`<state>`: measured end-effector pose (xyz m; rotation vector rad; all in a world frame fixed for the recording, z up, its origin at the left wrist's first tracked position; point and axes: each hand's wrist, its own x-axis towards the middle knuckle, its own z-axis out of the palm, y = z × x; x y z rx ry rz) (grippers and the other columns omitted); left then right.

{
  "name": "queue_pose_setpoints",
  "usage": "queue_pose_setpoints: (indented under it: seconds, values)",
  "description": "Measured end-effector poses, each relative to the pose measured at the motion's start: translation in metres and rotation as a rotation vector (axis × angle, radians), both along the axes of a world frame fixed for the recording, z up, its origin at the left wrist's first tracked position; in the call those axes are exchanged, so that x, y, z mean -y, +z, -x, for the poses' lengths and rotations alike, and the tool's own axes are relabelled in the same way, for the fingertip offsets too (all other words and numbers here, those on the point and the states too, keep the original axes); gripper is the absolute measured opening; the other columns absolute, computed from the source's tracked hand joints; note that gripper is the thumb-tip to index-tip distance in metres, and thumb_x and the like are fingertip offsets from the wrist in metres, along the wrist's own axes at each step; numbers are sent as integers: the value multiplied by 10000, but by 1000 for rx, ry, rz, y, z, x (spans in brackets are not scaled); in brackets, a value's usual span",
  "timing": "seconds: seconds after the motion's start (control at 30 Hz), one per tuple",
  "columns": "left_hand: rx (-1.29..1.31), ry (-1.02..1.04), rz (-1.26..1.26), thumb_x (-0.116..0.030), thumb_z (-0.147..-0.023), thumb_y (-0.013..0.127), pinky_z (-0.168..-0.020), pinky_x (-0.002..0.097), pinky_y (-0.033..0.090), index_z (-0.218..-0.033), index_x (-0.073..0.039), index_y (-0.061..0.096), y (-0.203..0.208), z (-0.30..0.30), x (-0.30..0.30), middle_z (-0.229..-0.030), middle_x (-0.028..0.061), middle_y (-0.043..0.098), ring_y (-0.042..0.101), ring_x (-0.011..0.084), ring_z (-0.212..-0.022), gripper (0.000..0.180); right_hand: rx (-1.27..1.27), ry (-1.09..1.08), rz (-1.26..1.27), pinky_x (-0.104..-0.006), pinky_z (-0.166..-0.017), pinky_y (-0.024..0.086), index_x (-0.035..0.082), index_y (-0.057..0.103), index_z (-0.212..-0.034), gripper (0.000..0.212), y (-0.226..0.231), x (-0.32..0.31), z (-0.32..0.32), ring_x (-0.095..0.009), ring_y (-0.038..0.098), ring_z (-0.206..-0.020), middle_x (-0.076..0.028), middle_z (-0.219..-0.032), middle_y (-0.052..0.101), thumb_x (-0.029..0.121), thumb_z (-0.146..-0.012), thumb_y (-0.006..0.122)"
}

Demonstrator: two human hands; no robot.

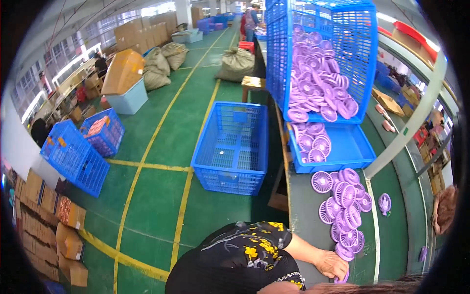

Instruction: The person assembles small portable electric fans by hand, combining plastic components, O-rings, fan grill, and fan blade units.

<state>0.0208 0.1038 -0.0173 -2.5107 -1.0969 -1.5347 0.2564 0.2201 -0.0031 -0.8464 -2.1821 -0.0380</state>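
- While the left hand [331,263] lies low on the tabletop [306,215], well to the near side of the blue tray [348,145], its fingers are bent down at the rim of a purple slotted disc [344,278]; tips hidden, so cannot tell whether they are clamped on it.
- Right hand outside the view; state of its fingers cannot be told.
- Loose discs [348,238]: same purple slotted kind, overlapping in an uneven band from the tray's near edge toward the left hand.
- Tray contents: more discs, heaped at the tray's left side.
- Large blue crate [356,63]: tipped on its side just behind the tray, mouth toward it, with a deep pile of discs [313,81] reaching down to the tray.
- Single purple piece [385,203]: right of the tray and nearer, apart from the band.
- Second blue crate [230,177]: upright on the green floor [159,193], left of the tray.
- Wooden stool [253,82]: beyond the tray, to its left; a stuffed sack [236,64] stands farther back.
- Stacked cartons [41,193]: far left of the tray.
- Another person [251,22]: far beyond the tray, to its left.
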Motion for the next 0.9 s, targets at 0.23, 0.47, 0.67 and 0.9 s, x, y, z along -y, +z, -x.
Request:
queue_pose_setpoints:
  seconds: [0.23,0.47,0.67,0.9]
  values:
    - [-54,10,-6,-130,-755,725,-910,438,501,-977,-111,627,-6,-5,-7,-1005,81,624,606,307,-1037,243,-27,-25,-23,-496,-783,495,-21,742,-905,167,-8,-5,-7,-411,620,-790,-233,-844,681,119,-824,698]
    - [-97,12,7,-130,-751,711,-911,432,506,-978,-112,632,-4,-2,4,-1023,82,630,606,308,-1054,241,-1,75,-68,-499,-784,499,-11,748,-903,166,-1,5,-3,-407,633,-806,-217,-857,701,122,-818,697]
    - [-119,-43,55,-129,-794,652,-894,436,499,-1020,-77,605,9,-1,-2,-1036,104,613,588,321,-1030,237,-142,76,112,-459,-787,495,-14,681,-943,147,-40,-27,-19,-366,610,-859,-188,-907,642,27,-810,633]
    - [-126,130,196,-79,-821,691,-1018,412,501,-1204,-67,637,15,3,5,-1207,131,651,620,305,-1163,387,-197,-76,188,-464,-886,483,76,725,-905,152,-15,2,2,-357,622,-948,-141,-935,692,87,-760,680]
